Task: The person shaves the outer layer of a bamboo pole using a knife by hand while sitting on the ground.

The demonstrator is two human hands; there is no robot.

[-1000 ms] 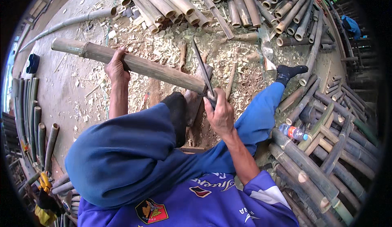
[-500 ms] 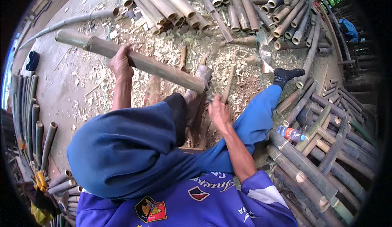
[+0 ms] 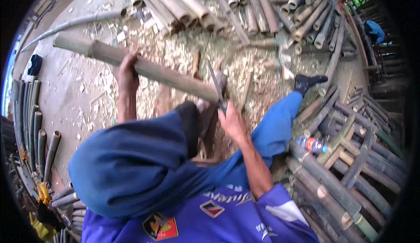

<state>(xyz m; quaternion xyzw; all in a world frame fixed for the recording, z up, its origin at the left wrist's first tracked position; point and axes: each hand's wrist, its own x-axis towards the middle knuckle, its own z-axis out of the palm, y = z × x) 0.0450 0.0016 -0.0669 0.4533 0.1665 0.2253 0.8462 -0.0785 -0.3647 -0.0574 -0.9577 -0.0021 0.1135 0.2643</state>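
Note:
A thick bamboo pole (image 3: pixel 175 79) slants from the upper left down to the middle of the view. My left hand (image 3: pixel 128 70) is wrapped round it near its jointed part. The pole's near right end lies by a wooden block (image 3: pixel 222 79) between my legs. In my right hand (image 3: pixel 232 119) is a knife (image 3: pixel 215 80), its long narrow blade pointing up and away at the pole's cut end. Whether the blade touches the bamboo I cannot tell. My fingers cover most of the handle.
Pale wood chips (image 3: pixel 170 52) litter the ground. Stacked bamboo poles (image 3: pixel 183 6) lie ahead, with more poles (image 3: pixel 37 125) along the left. At my right are a bamboo frame (image 3: pixel 358 155) and a plastic bottle (image 3: pixel 311 144). My sock-covered right foot (image 3: pixel 309 82) rests far right.
The knife blade, blurred out of sight before, now shows clearly beside the pole's end. My right hand has moved slightly down, and the pole's far end has shifted a little left.

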